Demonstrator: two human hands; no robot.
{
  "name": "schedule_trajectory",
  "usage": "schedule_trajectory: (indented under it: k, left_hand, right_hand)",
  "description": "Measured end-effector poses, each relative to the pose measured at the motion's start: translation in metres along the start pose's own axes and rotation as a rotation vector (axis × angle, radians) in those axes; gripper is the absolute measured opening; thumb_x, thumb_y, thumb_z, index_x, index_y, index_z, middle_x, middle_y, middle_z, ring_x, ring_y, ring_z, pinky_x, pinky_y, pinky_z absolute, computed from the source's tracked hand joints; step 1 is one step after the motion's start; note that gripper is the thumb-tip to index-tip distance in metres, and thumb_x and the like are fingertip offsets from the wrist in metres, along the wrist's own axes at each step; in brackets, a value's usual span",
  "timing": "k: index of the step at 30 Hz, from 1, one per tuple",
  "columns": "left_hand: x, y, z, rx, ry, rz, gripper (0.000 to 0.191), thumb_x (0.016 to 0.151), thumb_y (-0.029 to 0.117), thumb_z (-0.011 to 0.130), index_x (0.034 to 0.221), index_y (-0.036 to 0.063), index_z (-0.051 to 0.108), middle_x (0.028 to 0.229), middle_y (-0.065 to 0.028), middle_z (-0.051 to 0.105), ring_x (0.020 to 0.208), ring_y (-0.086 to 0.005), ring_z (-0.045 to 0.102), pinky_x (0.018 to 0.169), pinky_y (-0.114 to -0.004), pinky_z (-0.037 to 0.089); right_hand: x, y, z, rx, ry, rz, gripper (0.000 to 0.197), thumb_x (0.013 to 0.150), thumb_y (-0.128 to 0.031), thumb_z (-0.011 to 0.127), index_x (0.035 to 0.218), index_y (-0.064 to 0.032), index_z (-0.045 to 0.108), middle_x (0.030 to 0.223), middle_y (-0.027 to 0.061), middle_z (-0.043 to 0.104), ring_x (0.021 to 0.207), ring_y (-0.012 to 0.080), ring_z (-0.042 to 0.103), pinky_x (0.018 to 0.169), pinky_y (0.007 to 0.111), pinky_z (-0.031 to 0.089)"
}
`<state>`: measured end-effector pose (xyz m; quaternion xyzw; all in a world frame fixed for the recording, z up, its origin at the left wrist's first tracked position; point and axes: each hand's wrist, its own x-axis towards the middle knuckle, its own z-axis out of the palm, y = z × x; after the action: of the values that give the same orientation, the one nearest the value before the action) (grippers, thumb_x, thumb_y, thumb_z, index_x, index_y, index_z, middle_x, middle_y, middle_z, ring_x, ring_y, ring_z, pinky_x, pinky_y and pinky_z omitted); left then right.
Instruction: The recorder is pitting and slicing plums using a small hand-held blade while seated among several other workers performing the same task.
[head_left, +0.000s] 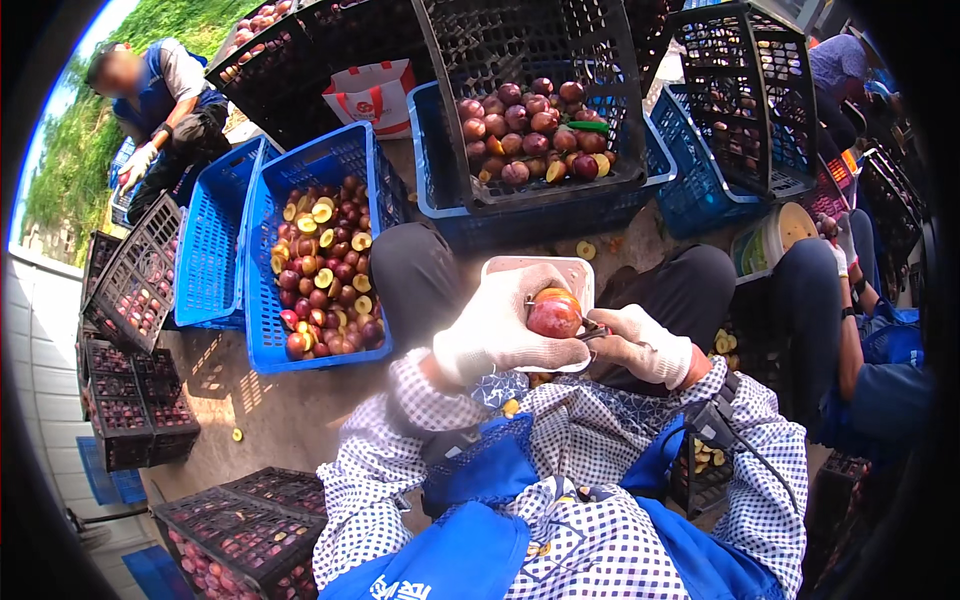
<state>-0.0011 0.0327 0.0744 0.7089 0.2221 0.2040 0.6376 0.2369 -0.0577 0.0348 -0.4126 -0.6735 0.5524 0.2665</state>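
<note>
My left hand (491, 326), in a white knitted glove, grips a red and yellow plum (553, 313) above my lap. My right hand (645, 349), also gloved but with bare fingertips showing, holds a small dark metal tool (594, 330) against the plum's right side. Its exact kind is hard to tell, since the fingers cover most of it. Under both hands rests a white plastic tray (576, 271) between my knees. To the left, a blue plastic crate (259, 300) contains many cut plums (324, 277) with yellow flesh showing.
Ahead, a black plastic crate (551, 196) of plums tilts over a blue crate (427, 187); a green-handled tool (587, 126) lies among the fruit. A bucket (793, 225) stands right, near a co-worker's gloved hand (846, 238). Stacked crates (135, 397) line the left. Another person (169, 90) sits far left.
</note>
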Motion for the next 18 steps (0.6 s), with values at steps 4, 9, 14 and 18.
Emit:
schedule_trajectory:
  k: [4, 9, 14, 18]
  left_hand:
    - [-0.003, -0.034, 0.002, -0.137, 0.148, -0.076, 0.039, 0.07, 0.027, 0.086, 0.094, 0.002, 0.067, 0.091, -0.0083, 0.067, 0.084, -0.0156, 0.064, 0.075, -0.029, 0.05]
    - [-0.017, -0.07, -0.007, 0.003, 0.221, -0.14, 0.056, 0.072, 0.038, 0.085, 0.112, 0.0035, 0.067, 0.111, -0.0123, 0.066, 0.103, -0.0256, 0.064, 0.097, -0.038, 0.048]
    - [-0.006, -0.031, -0.002, -0.052, 0.167, 0.029, 0.074, 0.083, 0.034, 0.071, 0.146, 0.007, 0.044, 0.121, -0.0167, 0.063, 0.11, -0.0298, 0.064, 0.102, -0.036, 0.046]
    - [0.032, -0.02, 0.037, 0.422, 0.316, 0.389, 0.074, 0.093, 0.045, 0.061, 0.149, 0.0022, 0.037, 0.1, -0.0188, 0.071, 0.089, -0.0349, 0.071, 0.079, -0.039, 0.054]
  right_hand:
    - [0.0, 0.001, -0.001, 0.129, 0.015, 0.325, 0.033, 0.099, -0.026, 0.061, 0.12, -0.001, 0.066, 0.091, 0.0057, 0.069, 0.082, 0.0119, 0.062, 0.074, 0.029, 0.051]
    - [-0.023, -0.011, -0.03, -0.19, 0.035, 0.416, 0.027, 0.096, -0.027, 0.061, 0.092, -0.0006, 0.067, 0.069, 0.0003, 0.06, 0.06, 0.0087, 0.054, 0.056, 0.026, 0.041]
    - [-0.004, -0.017, -0.025, 0.323, 0.57, 0.142, 0.035, 0.098, -0.034, 0.059, 0.087, -0.0015, 0.061, 0.06, -0.0017, 0.053, 0.041, 0.0033, 0.04, 0.037, 0.019, 0.03]
    - [0.036, -0.034, 0.017, 0.608, 0.777, -0.105, 0.033, 0.099, -0.031, 0.06, 0.107, 0.0, 0.066, 0.087, 0.0023, 0.067, 0.073, 0.0066, 0.061, 0.062, 0.019, 0.047]
